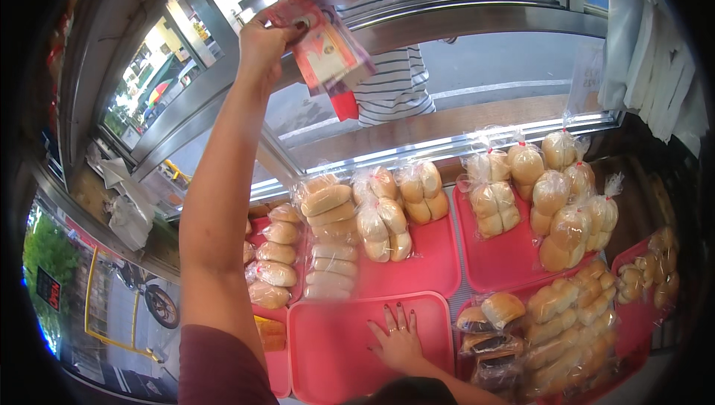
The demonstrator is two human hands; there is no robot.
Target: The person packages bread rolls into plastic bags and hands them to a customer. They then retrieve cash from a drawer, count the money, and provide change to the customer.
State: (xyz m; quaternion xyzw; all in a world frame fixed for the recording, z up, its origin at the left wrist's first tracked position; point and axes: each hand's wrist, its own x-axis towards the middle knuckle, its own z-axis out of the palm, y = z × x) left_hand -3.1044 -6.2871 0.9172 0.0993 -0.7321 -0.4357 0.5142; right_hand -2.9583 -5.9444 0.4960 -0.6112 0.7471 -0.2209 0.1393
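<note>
My left arm reaches up and forward to the window. At its end my left hand [262, 49] is closed, pinching several paper banknotes [328, 53], reddish and orange with a violet edge, fanned a little. Beyond the notes, across the counter, stands a person in a striped shirt [391, 81]. My right hand [398, 342] lies flat with fingers spread on a bare pink tray [320, 356], holding nothing. Nearest to it are the bagged bread rolls [383, 230] behind and dark-filled bread [491, 345] to the right.
A metal window frame [477, 25] crosses the front. Bagged round buns [566, 237] stand on a pink tray [477, 267] at the right, with bagged long rolls [573, 315] nearer. More bagged buns [277, 252] sit at the left. White plastic bags [659, 62] hang at the upper right.
</note>
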